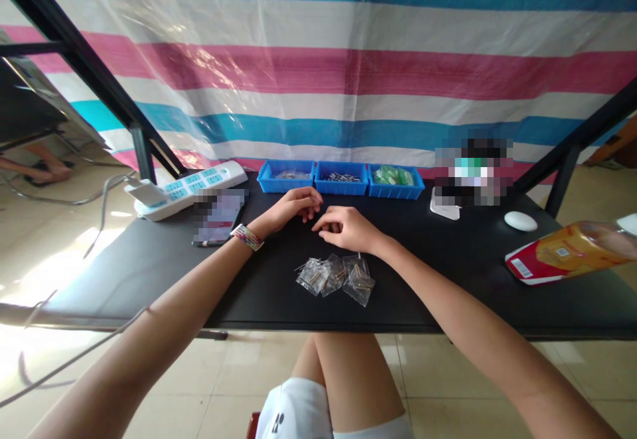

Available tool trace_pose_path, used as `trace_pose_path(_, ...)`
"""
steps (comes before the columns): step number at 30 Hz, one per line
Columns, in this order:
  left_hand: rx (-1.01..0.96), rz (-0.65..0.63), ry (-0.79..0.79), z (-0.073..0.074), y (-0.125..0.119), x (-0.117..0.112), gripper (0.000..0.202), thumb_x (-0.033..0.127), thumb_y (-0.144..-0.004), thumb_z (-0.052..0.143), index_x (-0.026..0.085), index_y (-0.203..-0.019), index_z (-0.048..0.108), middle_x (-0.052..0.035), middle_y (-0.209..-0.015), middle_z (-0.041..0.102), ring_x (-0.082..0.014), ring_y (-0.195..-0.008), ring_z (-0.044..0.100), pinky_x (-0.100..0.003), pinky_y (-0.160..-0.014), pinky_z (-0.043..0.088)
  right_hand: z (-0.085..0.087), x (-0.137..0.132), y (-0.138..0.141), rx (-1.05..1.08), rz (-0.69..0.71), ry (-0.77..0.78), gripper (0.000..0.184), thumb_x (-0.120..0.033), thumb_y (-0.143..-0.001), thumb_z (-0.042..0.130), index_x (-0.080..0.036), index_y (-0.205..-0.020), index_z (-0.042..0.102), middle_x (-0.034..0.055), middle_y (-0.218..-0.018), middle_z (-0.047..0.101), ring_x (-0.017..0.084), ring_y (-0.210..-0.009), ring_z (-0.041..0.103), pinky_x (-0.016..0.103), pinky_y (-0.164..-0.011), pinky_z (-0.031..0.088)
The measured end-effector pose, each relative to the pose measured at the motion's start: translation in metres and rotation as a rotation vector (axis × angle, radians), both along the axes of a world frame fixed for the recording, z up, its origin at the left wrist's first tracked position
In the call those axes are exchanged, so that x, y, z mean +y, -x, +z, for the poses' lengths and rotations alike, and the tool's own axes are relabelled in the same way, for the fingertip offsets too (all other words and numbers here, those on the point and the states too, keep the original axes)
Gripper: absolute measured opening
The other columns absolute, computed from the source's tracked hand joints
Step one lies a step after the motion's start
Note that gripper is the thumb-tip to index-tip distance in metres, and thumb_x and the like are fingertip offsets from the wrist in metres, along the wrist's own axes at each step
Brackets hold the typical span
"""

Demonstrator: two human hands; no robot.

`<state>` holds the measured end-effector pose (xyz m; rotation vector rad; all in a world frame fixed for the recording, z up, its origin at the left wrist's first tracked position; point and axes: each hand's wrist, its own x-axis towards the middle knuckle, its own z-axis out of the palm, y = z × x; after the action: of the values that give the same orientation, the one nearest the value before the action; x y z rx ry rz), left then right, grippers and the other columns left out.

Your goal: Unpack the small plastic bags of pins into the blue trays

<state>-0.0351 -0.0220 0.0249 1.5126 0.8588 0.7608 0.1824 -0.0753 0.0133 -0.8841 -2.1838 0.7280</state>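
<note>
My left hand (297,204) rests on the black table (149,260) with its fingers curled down; what they pinch, if anything, is too small to make out. My right hand (344,227) lies close beside it, fingers bent inward in the same way. Just in front of my right wrist lie three small clear plastic bags (336,276) holding thin metal pins. Behind the hands stand three blue trays (342,189) in a row, the middle one with metal parts, the right one with green pieces. A woven band sits on my left wrist.
A white power strip (192,188) with a plug lies at the back left, a phone (219,217) beside it. At the right are a white stand (444,208), a white mouse-like object (520,221) and a red-and-yellow packet (567,253). A striped tarp hangs behind.
</note>
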Motion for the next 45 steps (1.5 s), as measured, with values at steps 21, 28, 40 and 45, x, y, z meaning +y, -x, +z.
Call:
trace_pose_path(21, 0.110, -0.028, -0.068, -0.010, 0.003, 0.010, 0.042, 0.057, -0.093, 0.066, 0.015, -0.089, 0.069, -0.0037, -0.079, 0.066, -0.0118, -0.062, 0.059, -0.022, -0.053, 0.045, -0.014, 0.025, -0.011, 0.246, -0.190, -0.063, 0.008, -0.011, -0.088, 0.070, -0.018, -0.089, 0.074, 0.0001, -0.085, 0.064, 0.013, -0.070, 0.062, 0.026, -0.065, 0.049)
trace_pose_path(28, 0.128, -0.061, -0.057, -0.009, 0.003, 0.008, 0.044, 0.058, -0.089, 0.073, 0.015, -0.083, 0.068, -0.0025, -0.072, 0.064, -0.0116, -0.062, 0.058, -0.022, -0.056, 0.045, -0.009, 0.022, -0.011, 0.308, -0.227, -0.083, 0.007, -0.016, -0.088, 0.070, -0.020, -0.088, 0.076, 0.0024, -0.088, 0.067, 0.016, -0.074, 0.064, 0.029, -0.068, 0.052)
trace_pose_path(40, 0.061, -0.049, -0.078, -0.011, 0.005, 0.010, 0.028, 0.041, -0.084, 0.079, 0.016, -0.090, 0.066, -0.0013, -0.082, 0.066, -0.0115, -0.065, 0.062, -0.021, -0.055, 0.048, -0.017, 0.029, -0.009, 0.550, -0.291, 0.414, 0.022, -0.039, -0.078, 0.077, -0.020, -0.084, 0.068, -0.0013, -0.073, 0.067, 0.014, -0.059, 0.064, 0.026, -0.055, 0.055)
trace_pose_path(45, 0.068, -0.043, -0.103, -0.010, 0.004, 0.008, 0.027, 0.040, -0.083, 0.079, 0.016, -0.089, 0.067, -0.0018, -0.082, 0.066, -0.0117, -0.065, 0.061, -0.021, -0.054, 0.048, -0.013, 0.030, -0.010, 0.646, -0.281, 0.521, 0.029, -0.041, -0.072, 0.083, -0.020, -0.085, 0.068, -0.0016, -0.072, 0.069, 0.013, -0.059, 0.066, 0.025, -0.055, 0.058)
